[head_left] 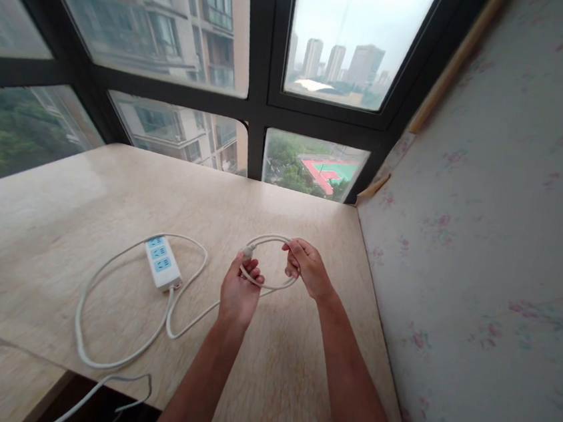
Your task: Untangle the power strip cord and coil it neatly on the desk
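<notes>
A white power cord (272,238) forms a small loop held up between my two hands. My left hand (242,289) is closed on the loop's left side, by the pale plug (248,252) at the cord's end. On the loop's right side, my right hand (305,264) pinches the cord between thumb and fingers. From the loop the cord runs left over the marble-patterned sill to a white power strip (163,264) with blue socket panels. Around the strip the cord lies in wide, loose curves.
The stone sill (281,211) reaches back to dark-framed windows (260,101). A flower-patterned wall (468,257) bounds the right side, with peeling trim near the corner. At the lower left, another white cable (85,400) hangs across a dark opening (104,414) below the sill's front edge.
</notes>
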Tool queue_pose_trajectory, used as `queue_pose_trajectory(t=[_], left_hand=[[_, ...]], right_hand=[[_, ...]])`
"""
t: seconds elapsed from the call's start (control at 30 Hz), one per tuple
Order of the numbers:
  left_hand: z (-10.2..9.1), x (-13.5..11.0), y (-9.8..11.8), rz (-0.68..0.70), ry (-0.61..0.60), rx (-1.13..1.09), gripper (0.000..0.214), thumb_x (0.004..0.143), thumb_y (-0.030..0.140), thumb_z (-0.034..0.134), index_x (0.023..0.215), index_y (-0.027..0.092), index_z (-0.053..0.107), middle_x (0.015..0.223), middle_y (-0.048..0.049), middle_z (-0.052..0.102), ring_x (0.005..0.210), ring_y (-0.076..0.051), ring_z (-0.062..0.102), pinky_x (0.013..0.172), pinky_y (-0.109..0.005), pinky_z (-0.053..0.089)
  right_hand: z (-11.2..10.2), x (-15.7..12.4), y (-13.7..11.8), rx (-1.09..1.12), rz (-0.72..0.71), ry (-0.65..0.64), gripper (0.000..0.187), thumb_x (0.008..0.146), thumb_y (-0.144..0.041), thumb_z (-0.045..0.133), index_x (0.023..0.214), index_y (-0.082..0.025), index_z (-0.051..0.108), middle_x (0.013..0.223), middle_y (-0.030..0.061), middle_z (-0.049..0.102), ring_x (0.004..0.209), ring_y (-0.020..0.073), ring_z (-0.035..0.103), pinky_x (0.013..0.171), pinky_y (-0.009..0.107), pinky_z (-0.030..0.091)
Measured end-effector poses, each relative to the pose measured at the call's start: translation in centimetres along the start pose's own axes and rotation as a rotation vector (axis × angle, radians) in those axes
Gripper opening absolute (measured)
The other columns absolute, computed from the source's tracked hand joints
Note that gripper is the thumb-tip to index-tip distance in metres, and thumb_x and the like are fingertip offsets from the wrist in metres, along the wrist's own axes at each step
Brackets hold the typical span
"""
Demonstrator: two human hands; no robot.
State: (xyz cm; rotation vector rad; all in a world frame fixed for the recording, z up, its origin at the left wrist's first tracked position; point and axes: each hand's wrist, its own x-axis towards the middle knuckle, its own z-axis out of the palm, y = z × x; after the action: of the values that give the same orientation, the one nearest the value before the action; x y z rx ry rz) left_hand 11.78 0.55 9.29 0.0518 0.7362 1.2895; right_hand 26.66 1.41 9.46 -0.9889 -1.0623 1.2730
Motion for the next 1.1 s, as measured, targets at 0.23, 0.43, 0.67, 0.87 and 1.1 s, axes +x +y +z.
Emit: queue_pose_trajectory(t=[0.23, 0.43, 0.67, 0.87, 1.1], left_hand=[[-1.9, -0.8, 2.5, -0.384, -0.34, 0.304, 0.026, 0.079, 0.032, 0.06, 0.093, 0.011, 0.066, 0.093, -0.0168, 0.071, 0.089, -0.028, 0.07, 0.084, -0.042, 0.054], [-2.0, 0.0, 3.5, -0.466, -0.652, 0.705, 0.038, 0.076, 0.045, 0.067, 0.099, 0.015, 0.067, 0.074, -0.0089, 0.069, 0.062, -0.023, 0.068, 0.07, -0.039, 0.054], [-1.0, -0.6, 0.8, -0.286, -0.618, 0.7, 0.055, 0.074, 0.062, 0.067, 0.052, 0.018, 0.044, 0.039, 0.0054, 0.039, 0.035, -0.007, 0.039, 0.048, -0.026, 0.048], [-0.5, -0.5, 0.3, -0.218, -0.455, 0.552, 0.06, 0.072, 0.073, 0.061, 0.058, 0.017, 0.044, 0.043, 0.006, 0.041, 0.032, -0.005, 0.033, 0.037, -0.02, 0.037], [0.7, -0.1, 0.6, 0.024, -0.241, 0.379, 0.06, 0.074, 0.069, 0.062, 0.054, 0.019, 0.035, 0.038, 0.008, 0.033, 0.029, -0.004, 0.028, 0.033, -0.017, 0.022]], right_hand=[[-1.7, -1.7, -3.0, -0.013, 0.163, -0.089, 0.035, 0.083, -0.052, 0.061, 0.08, -0.017, 0.056, 0.052, -0.0116, 0.029, 0.036, 0.0027, 0.022, 0.035, 0.017, 0.022], [-2.1, -2.5, -3.9, -0.086, 0.326, -0.28, 0.035, 0.083, -0.05, 0.062, 0.078, -0.016, 0.057, 0.051, -0.012, 0.026, 0.038, 0.0025, 0.017, 0.035, 0.016, 0.018], [-2.0, -1.8, -3.3, -0.035, 0.316, -0.201, 0.035, 0.078, -0.048, 0.068, 0.079, -0.014, 0.062, 0.048, -0.0121, 0.028, 0.037, 0.0016, 0.017, 0.034, 0.016, 0.016], [-2.0, -1.3, -2.8, 0.087, 0.208, -0.119, 0.033, 0.075, -0.044, 0.074, 0.082, -0.015, 0.062, 0.051, -0.0084, 0.047, 0.034, 0.0018, 0.026, 0.035, 0.017, 0.025], [-3.4, -1.3, -1.3, 0.105, 0.153, -0.424, 0.04, 0.074, -0.045, 0.077, 0.096, -0.014, 0.065, 0.072, 0.0052, 0.069, 0.065, 0.0157, 0.065, 0.067, 0.03, 0.05]])
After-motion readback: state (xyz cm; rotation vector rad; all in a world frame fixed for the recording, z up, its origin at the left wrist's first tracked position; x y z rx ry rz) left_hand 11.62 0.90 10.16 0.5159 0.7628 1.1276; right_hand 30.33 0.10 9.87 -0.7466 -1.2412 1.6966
